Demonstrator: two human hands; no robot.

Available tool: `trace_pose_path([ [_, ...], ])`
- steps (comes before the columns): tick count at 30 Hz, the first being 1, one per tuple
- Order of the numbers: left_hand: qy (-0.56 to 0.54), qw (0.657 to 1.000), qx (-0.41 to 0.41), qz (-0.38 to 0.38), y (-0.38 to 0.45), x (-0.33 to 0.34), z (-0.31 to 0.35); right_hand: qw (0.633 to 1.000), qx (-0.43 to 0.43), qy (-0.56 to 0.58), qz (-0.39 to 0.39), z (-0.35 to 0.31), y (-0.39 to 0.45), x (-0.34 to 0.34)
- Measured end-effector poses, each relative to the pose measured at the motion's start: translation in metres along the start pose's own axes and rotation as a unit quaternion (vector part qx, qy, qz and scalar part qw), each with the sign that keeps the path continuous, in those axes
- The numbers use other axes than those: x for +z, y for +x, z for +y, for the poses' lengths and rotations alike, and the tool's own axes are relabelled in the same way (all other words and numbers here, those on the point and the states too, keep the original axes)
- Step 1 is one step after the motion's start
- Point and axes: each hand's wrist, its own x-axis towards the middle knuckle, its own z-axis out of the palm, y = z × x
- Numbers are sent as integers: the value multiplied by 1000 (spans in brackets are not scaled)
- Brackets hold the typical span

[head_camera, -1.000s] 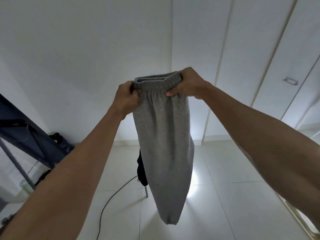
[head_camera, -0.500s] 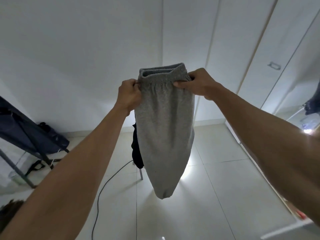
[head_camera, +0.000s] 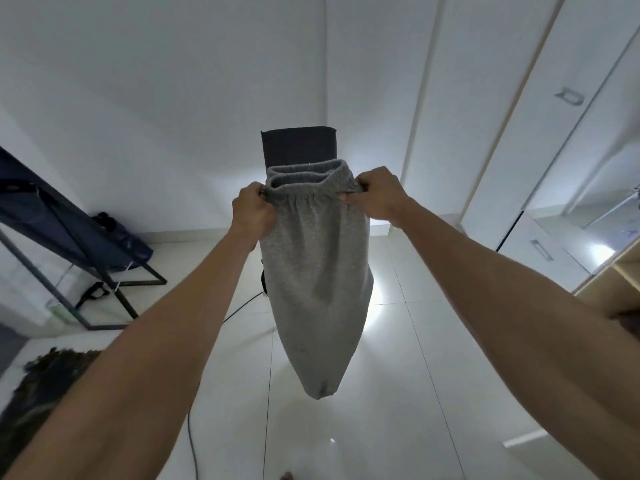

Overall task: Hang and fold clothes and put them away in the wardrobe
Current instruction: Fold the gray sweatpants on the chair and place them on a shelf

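Left grip [head_camera: 252,213] — right grip [head_camera: 379,195]: fists clench elastic waistband | grey fleece sweatpants [head_camera: 317,282] hang tapered

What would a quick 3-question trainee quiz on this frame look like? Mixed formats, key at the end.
1. True or false: the grey sweatpants hang clear of the floor.
2. Which hands grip the waistband? A) left hand only B) right hand only C) both
3. Fill in: the cupboard doors stand on the person's ____ side.

Key: 1 true; 2 C; 3 right.
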Motion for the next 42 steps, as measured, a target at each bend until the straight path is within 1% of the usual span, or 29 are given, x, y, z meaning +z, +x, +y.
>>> trace_pose_path([
  [3, -7, 1000, -22, -11, 1, 18, -10, 1000, 14, 2, -3, 20, 8, 10],
  [8, 5, 999, -40, -27, 27, 52, -36, 999, 27, 2, -34, 51, 37, 32],
  [14, 13, 995, -62, -72, 93, 105, -79, 994, 68, -7, -82, 101, 111, 74],
  [18, 25, 988, -88, -125, 143, 142, -118, 984, 126, -12, -121, 137, 160, 116],
  [20, 28, 983, -102, -151, 164, 161, -137, 981, 148, -8, -127, 156, 181, 139],
  [25, 46, 973, -136, -181, 226, 205, -181, 972, 180, 0, -151, 199, 241, 187],
  [29, 51, 972, -139, -185, 292, 244, -205, 971, 190, 3, -148, 228, 310, 213],
  [35, 58, 975, -153, -153, 408, 311, -236, 969, 207, 41, -126, 278, 437, 250],
  [38, 82, 972, -169, -139, 471, 355, -254, 965, 217, 49, -138, 311, 507, 274],
  [42, 88, 966, -197, -143, 528, 406, -282, 954, 248, 80, -146, 355, 572, 305],
])
